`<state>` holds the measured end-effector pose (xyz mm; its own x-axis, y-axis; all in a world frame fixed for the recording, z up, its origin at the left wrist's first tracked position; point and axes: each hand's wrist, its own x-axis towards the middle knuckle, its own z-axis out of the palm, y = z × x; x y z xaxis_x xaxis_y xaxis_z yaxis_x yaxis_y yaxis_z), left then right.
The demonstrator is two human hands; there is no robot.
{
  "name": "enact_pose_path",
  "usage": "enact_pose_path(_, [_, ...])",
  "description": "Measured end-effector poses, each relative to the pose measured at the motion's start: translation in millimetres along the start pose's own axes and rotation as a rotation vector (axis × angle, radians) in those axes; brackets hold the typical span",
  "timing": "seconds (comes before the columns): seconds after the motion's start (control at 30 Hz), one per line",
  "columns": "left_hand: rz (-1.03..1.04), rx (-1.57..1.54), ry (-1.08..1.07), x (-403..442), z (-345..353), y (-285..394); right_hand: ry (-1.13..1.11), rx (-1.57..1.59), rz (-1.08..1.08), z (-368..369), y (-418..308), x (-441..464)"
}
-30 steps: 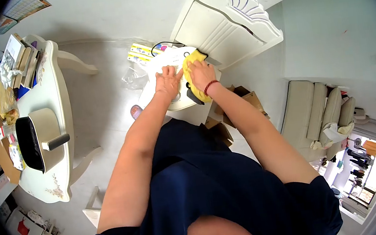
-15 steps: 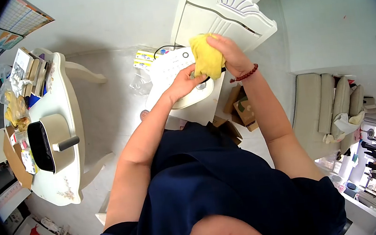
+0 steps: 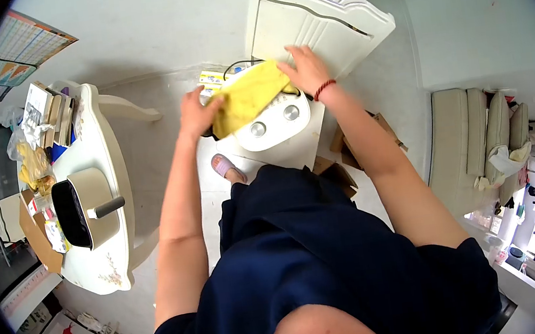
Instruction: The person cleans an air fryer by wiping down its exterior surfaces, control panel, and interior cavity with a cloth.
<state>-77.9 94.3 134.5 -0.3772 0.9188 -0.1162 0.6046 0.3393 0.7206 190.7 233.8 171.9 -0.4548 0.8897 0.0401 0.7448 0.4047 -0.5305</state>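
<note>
A yellow cloth (image 3: 247, 97) is spread across the upper part of a white appliance (image 3: 276, 126) with two round silver knobs. My left hand (image 3: 199, 112) grips the cloth's left end, with the thumb on top. At its right end, my right hand (image 3: 303, 69), with a red bracelet at the wrist, has the thumb on the cloth's edge and the fingers raised; its hold there is partly blurred. The appliance rests on a white chair (image 3: 313, 18) with a carved back. The cloth hides much of the appliance's top.
On the left, a white table (image 3: 103, 270) bears a cream bin-like container (image 3: 100, 194) with a handle and some books (image 3: 47, 114). Open cardboard boxes (image 3: 338, 175) lie right of the chair. A beige sofa (image 3: 451, 138) stands farther right. Yellow-white packs (image 3: 211, 77) lie behind the appliance.
The cloth went from lying at the appliance's right side to bunched between my hands, and now is stretched out over it. My left hand has moved left, away from my right hand.
</note>
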Motion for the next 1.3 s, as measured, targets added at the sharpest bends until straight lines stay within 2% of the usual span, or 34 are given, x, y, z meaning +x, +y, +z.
enact_pose_path(0.03, [0.139,0.240,0.108,-6.6,13.0,-4.9,-0.009,-0.109,-0.050,16.3,14.8,-3.5])
enact_pose_path(0.07, [0.153,0.163,0.010,-8.8,22.9,-6.2,-0.094,-0.063,-0.024,24.3,15.9,-10.6])
enact_pose_path(0.1, [0.163,0.084,-0.093,-13.2,34.8,-8.1,-0.101,-0.068,-0.091,37.4,19.0,-20.7])
enact_pose_path(0.17, [0.353,0.145,-0.066,-25.3,73.0,-12.8,-0.117,-0.080,-0.226,63.4,23.4,-37.6])
enact_pose_path(0.2, [0.287,0.184,-0.104,-34.0,89.5,-9.8,-0.125,-0.067,-0.188,73.7,22.9,-42.9])
enact_pose_path(0.23, [0.145,0.361,-0.249,-41.4,90.6,6.3,-0.133,-0.054,-0.151,83.7,20.8,-45.8])
enact_pose_path(0.37, [0.170,0.462,-0.166,-33.1,103.8,1.9,-0.154,-0.113,-0.115,116.2,9.5,-27.1])
enact_pose_path(0.5, [0.196,0.497,-0.111,2.5,106.2,-17.5,-0.138,-0.017,-0.167,133.1,-6.1,1.9])
enact_pose_path(0.57, [0.266,0.344,-0.032,8.2,104.9,-27.9,-0.110,0.013,-0.195,129.4,-6.9,-4.8])
enact_pose_path(0.63, [0.282,0.341,-0.002,-13.4,102.5,-25.5,-0.188,0.072,-0.233,111.7,-4.2,-31.4])
enact_pose_path(0.8, [0.353,0.383,-0.148,-83.2,91.1,-23.7,-0.270,-0.053,-0.311,87.5,1.3,-97.6])
enact_pose_path(0.93, [0.347,0.472,-0.172,-50.4,84.6,-3.4,-0.224,-0.189,-0.332,95.5,3.1,-58.2])
enact_pose_path(0.97, [0.340,0.493,-0.177,-36.0,88.1,-0.6,-0.137,-0.213,-0.327,109.5,9.4,-43.6])
enact_pose_path(1.07, [0.328,0.499,-0.063,7.7,108.0,-3.3,-0.072,-0.173,-0.277,116.8,7.2,5.3])
enact_pose_path(1.13, [0.233,0.474,-0.128,29.6,107.3,0.1,-0.061,-0.160,-0.231,124.9,0.9,11.0])
enact_pose_path(1.2, [0.216,0.504,-0.136,27.2,103.7,-2.4,-0.055,-0.129,-0.194,131.1,-7.4,10.2])
enact_pose_path(1.3, [0.268,0.410,-0.004,-15.0,88.7,-28.0,-0.076,-0.114,-0.374,138.0,-19.5,-27.9])
